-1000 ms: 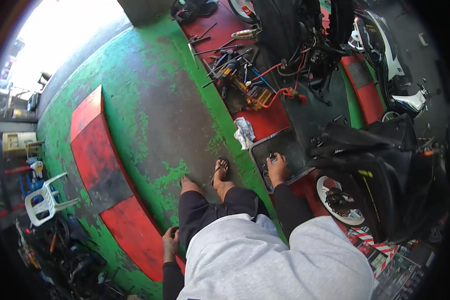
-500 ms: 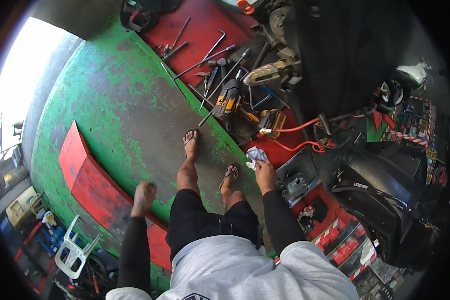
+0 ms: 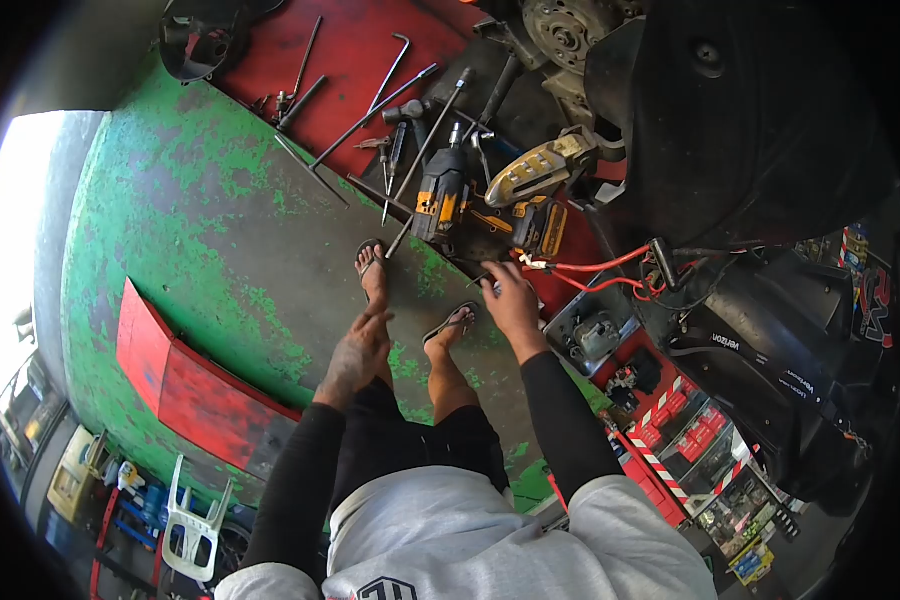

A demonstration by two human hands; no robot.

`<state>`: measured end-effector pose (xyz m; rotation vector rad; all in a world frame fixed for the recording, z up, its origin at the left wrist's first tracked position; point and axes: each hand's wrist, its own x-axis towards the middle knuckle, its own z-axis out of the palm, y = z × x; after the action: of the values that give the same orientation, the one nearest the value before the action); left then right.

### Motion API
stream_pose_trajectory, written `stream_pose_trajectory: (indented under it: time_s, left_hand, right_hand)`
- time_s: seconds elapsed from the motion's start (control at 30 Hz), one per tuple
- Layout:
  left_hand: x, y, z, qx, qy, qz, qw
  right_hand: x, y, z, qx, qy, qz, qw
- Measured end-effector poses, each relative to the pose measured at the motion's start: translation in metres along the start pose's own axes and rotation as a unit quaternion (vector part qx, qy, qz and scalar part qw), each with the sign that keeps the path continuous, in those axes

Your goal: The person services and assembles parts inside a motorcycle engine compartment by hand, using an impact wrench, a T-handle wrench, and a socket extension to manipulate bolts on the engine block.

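My left hand hangs over the legs, its fingers loosely extended and nothing visible in it. My right hand is at the edge of the red platform, fingers apart, beside the red cables. Just up and left of it lie a yellow-and-black impact wrench and a battery tool part. Farther up, a hammer, a T-shaped wrench, a long bar and screwdrivers are spread over the platform.
A dark motorcycle body and a wheel hub fill the right side. A red ramp lies on the green floor at left. A white plastic chair stands at lower left; trays of parts are at lower right.
The white cloth that was in my right hand is out of sight. My left hand has moved right and up, towards the legs. The view has shifted, bringing the tools lower and left.
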<state>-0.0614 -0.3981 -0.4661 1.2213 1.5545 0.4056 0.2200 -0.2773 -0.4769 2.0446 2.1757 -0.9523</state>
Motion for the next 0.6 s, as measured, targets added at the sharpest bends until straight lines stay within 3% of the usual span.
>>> stream_pose_trajectory:
  time_s: [0.07, 0.13, 0.27, 0.37, 0.43, 0.47, 0.53, 0.6]
  left_hand:
    - [-0.017, -0.01, 0.008, 0.026, -0.033, -0.002, 0.999]
    - [-0.033, -0.021, 0.008, 0.074, -0.111, -0.072, 0.989]
    - [-0.052, -0.016, -0.025, 0.047, -0.102, -0.066, 0.991]
    - [-0.055, -0.028, -0.04, 0.102, -0.087, -0.036, 0.99]
    - [-0.048, -0.031, -0.047, 0.125, -0.136, -0.101, 0.978]
    - [-0.045, -0.03, -0.048, 0.125, -0.133, -0.102, 0.978]
    - [-0.033, -0.012, -0.042, 0.066, 0.035, 0.013, 0.997]
    - [-0.015, 0.011, -0.042, 0.035, 0.036, -0.004, 0.999]
  right_hand:
    - [0.018, -0.013, 0.01, -0.019, -0.031, -0.01, 0.999]
    - [0.03, -0.009, 0.024, -0.028, -0.03, -0.004, 0.999]
    - [0.036, -0.01, 0.034, -0.032, -0.009, -0.007, 0.999]
    - [0.031, -0.01, 0.029, -0.052, -0.018, -0.022, 0.998]
    - [0.021, -0.02, 0.016, -0.057, -0.023, -0.015, 0.998]
    - [0.015, -0.025, 0.008, -0.076, -0.023, -0.018, 0.997]
    - [0.0, -0.027, -0.002, -0.055, -0.018, -0.019, 0.998]
    - [-0.02, -0.026, -0.01, -0.038, -0.011, -0.019, 0.999]
